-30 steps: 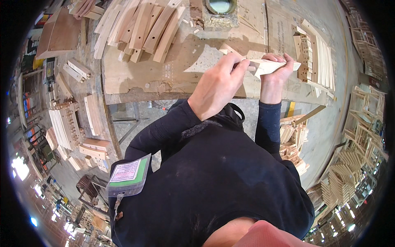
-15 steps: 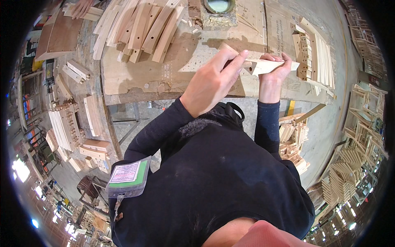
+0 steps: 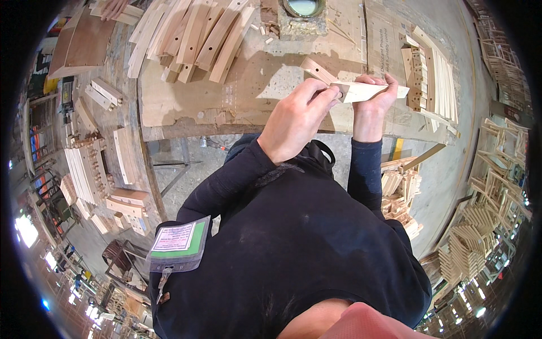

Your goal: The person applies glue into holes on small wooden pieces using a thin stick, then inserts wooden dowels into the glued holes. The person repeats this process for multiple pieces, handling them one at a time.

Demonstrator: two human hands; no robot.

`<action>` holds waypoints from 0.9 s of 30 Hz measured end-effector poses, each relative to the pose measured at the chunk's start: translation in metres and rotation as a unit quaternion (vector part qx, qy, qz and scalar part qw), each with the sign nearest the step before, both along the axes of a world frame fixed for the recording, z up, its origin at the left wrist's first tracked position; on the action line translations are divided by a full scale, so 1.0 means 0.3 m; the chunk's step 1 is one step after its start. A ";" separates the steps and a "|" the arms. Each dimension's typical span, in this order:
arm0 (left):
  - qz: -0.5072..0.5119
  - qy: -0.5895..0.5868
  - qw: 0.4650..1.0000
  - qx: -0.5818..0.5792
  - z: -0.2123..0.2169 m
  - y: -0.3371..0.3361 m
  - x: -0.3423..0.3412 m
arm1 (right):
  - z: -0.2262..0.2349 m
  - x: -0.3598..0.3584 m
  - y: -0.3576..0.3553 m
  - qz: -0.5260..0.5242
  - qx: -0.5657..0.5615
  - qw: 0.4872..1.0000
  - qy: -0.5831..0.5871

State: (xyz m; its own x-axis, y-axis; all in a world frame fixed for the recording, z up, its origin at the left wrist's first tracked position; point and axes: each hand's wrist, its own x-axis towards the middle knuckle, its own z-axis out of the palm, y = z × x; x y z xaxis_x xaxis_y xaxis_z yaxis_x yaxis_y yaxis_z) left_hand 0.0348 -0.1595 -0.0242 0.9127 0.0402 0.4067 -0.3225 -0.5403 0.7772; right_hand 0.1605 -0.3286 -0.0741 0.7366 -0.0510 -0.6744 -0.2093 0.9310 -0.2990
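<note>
My right hand [image 3: 375, 104] is wrapped around a pale wooden piece [image 3: 366, 91] above the bench, its end turned toward my left hand [image 3: 299, 118]. The left fingers are closed in a pinch on a small wooden dowel at a hole in that end; the fingertips mostly hide the dowel. Just beyond them a wooden bar with a dark hole [image 3: 318, 70] slants away. Whether it is joined to the held piece, I cannot tell.
Curved wooden slats [image 3: 200, 39] are piled at the far left, near loose dowels [image 3: 269, 40] and a round container of pale liquid [image 3: 304, 7]. Drilled pieces [image 3: 440, 82] stand stacked at the right. Another person's hand [image 3: 114, 8] shows at the upper left.
My left fingertips have moved against the end of the held piece, covering its hole. More of the slanting bar shows beyond them. The right hand keeps its grip.
</note>
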 end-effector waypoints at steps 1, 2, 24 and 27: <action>0.003 -0.007 1.000 -0.004 -0.001 -0.001 0.001 | -0.018 0.004 -0.013 0.007 0.000 1.000 -0.001; 0.002 -0.006 1.000 -0.010 -0.001 -0.001 0.001 | -0.023 0.005 -0.017 0.014 -0.001 1.000 -0.003; 0.005 -0.093 0.996 0.017 -0.011 0.010 0.052 | 0.046 -0.024 0.045 -0.013 0.034 0.999 0.002; -0.017 -0.064 0.996 0.054 -0.023 0.014 0.061 | 0.028 -0.018 0.043 0.002 0.011 1.000 0.007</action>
State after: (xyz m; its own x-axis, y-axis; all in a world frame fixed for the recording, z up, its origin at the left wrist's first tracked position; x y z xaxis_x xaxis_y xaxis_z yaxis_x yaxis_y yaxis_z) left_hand 0.0530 -0.1554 -0.0311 0.8527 -0.0405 0.5209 -0.4356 -0.6055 0.6660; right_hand 0.1551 -0.3158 -0.0657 0.7270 -0.0329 -0.6859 -0.2169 0.9367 -0.2749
